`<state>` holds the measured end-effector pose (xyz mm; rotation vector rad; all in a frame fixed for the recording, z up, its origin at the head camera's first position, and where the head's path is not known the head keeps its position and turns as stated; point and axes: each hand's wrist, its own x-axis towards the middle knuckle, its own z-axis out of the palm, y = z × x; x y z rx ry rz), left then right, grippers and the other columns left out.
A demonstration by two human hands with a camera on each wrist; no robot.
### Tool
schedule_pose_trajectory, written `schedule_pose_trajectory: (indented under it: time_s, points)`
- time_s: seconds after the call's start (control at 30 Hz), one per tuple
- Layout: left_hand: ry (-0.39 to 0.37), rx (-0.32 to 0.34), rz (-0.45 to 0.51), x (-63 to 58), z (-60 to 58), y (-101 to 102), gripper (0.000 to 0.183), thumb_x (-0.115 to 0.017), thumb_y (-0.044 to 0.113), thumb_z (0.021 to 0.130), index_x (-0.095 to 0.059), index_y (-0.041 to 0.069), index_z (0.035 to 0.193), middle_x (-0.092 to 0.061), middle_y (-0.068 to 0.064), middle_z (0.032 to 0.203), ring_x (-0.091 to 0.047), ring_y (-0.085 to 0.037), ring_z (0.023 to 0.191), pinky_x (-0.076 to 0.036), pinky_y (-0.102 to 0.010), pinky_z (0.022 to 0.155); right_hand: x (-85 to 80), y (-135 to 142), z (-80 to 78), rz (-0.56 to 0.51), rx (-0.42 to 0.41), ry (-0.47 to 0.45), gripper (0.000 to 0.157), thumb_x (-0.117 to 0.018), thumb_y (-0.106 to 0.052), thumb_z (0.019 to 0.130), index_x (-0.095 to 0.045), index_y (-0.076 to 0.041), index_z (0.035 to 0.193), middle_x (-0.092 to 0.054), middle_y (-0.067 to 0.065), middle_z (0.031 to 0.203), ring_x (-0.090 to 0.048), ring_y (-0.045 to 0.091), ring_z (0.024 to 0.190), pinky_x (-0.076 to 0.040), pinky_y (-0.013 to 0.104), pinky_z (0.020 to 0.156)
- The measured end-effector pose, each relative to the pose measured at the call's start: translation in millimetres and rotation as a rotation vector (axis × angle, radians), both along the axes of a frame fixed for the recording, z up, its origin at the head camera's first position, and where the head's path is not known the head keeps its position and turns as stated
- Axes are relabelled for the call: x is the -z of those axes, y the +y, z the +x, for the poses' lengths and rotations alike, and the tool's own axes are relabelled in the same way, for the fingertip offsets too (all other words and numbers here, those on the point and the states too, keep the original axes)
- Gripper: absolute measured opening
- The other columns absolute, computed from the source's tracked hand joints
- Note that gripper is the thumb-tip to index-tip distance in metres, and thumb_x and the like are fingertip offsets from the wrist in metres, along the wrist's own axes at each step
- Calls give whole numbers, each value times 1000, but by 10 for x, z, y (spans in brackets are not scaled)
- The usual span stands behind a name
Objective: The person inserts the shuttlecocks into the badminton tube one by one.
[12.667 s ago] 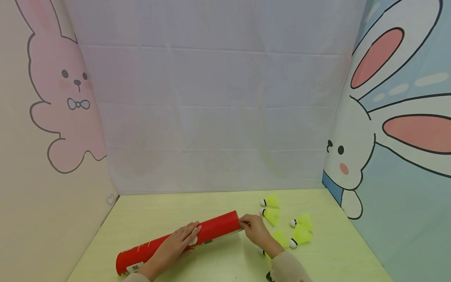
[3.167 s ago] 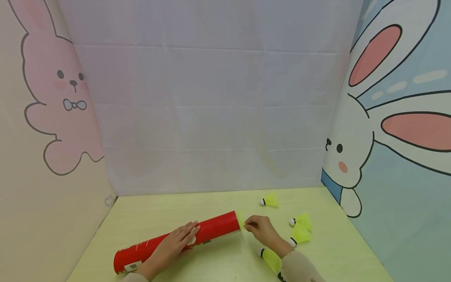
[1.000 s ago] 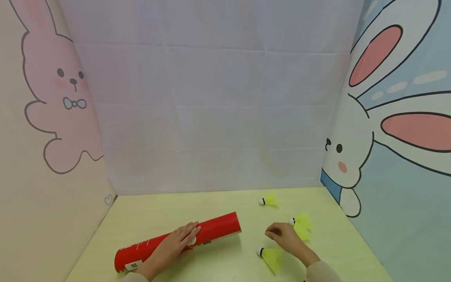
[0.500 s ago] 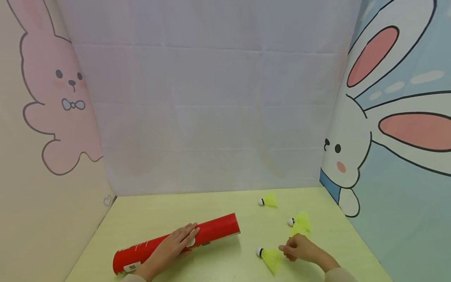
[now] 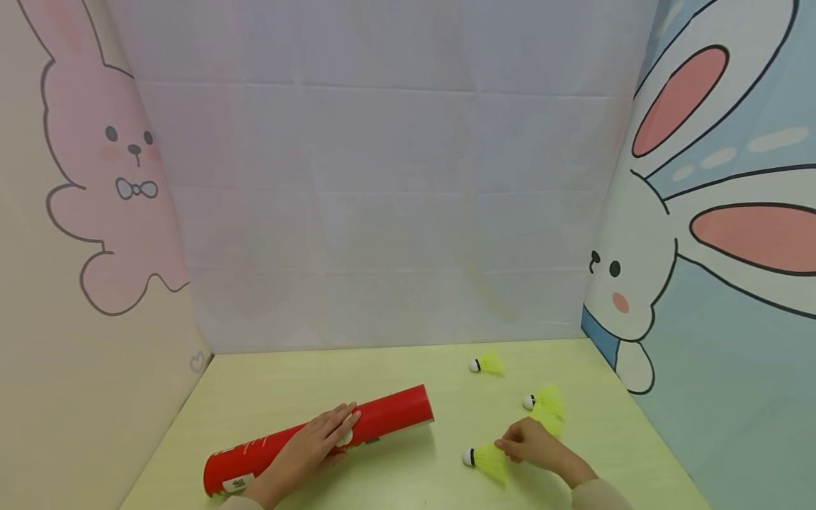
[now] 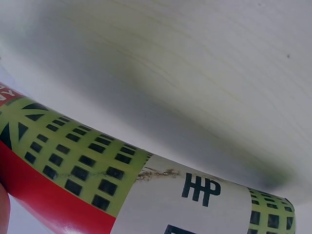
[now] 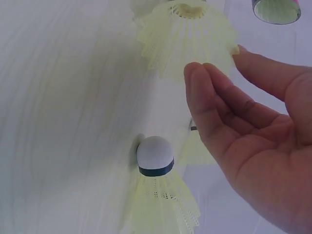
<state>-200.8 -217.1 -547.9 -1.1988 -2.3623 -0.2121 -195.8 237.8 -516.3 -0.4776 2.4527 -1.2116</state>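
A long red shuttlecock tube lies slantwise on the table, its open end to the right. My left hand grips it round the middle from above; in the left wrist view its printed side shows close up. Nearer the front, my right hand pinches the skirt edge of a yellow shuttlecock, whose white cork points left. From the right wrist view, that shuttlecock's skirt sits between thumb and fingertips. The tube's inside is barely visible.
One shuttlecock lies at the back of the pale table. Two others overlap right of centre: the upper one shows its cork, while the lower one is partly hidden behind my right hand. Rabbit-printed walls stand at both sides.
A shuttlecock went into the tube's open end; fewer lie on the table than earlier. My right hand then came back toward the front shuttlecock and turned it slightly. The left hand stayed on the tube.
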Motion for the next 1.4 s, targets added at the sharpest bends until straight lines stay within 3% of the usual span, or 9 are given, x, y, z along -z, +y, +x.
schedule_pose_trajectory:
  time_s: [0.2, 0.4, 0.53, 0.77, 1.0, 1.13, 1.4]
  points:
    - [-20, 12, 15, 9, 4, 9, 95, -88, 20, 68, -38, 8, 148, -43, -12, 147, -46, -26, 130, -51, -40, 93, 22, -50, -27, -41, -21, 37, 15, -63, -8, 93, -67, 5, 89, -65, 10, 72, -57, 11, 58, -49, 24, 50]
    - [-36, 4, 17, 6, 10, 21, 97, -88, 18, 67, -37, 9, 149, -43, -11, 148, -46, -25, 131, -52, -42, 92, 6, -117, -32, -59, 1, 157, 9, -63, -2, 91, -65, 4, 86, -64, 11, 72, -55, 8, 58, -46, 23, 50]
    - [-40, 5, 20, 10, 6, 21, 96, -88, 18, 68, -36, 9, 149, -41, -10, 149, -45, -26, 131, -52, -42, 92, 12, -147, -58, -48, 51, 230, 7, -65, -4, 90, -66, 1, 87, -65, 9, 75, -57, 9, 62, -48, 24, 53]
    - [-29, 16, 18, 6, -1, 34, 94, -87, 19, 69, -37, 8, 148, -41, -10, 149, -45, -25, 132, -51, -40, 93, -33, -261, -90, -82, 152, 367, 11, -65, -7, 90, -68, 2, 93, -69, 10, 84, -66, 28, 73, -54, 22, 61]
    - [-34, 11, 16, -14, -9, 41, 97, -88, 19, 67, -36, 10, 149, -37, -7, 152, -45, -25, 132, -51, -41, 93, -49, -455, -134, -132, 316, 500, 5, -69, -2, 86, -69, 0, 91, -70, 5, 83, -67, 15, 73, -56, 20, 65]
    - [-29, 21, 18, -2, -13, 39, 95, -87, 20, 69, -37, 9, 149, -42, -10, 149, -46, -26, 131, -51, -40, 93, -50, -569, -150, -195, 350, 510, 5, -70, 1, 84, -70, -1, 89, -69, 6, 82, -68, 17, 74, -56, 20, 65]
    - [-22, 20, 15, 1, -7, 61, 96, -87, 20, 68, -36, 9, 149, -40, -10, 150, -45, -25, 132, -51, -40, 93, -40, -769, -154, -262, 327, 498, 5, -70, -1, 85, -69, 0, 89, -70, 7, 84, -68, 16, 75, -57, 22, 65]
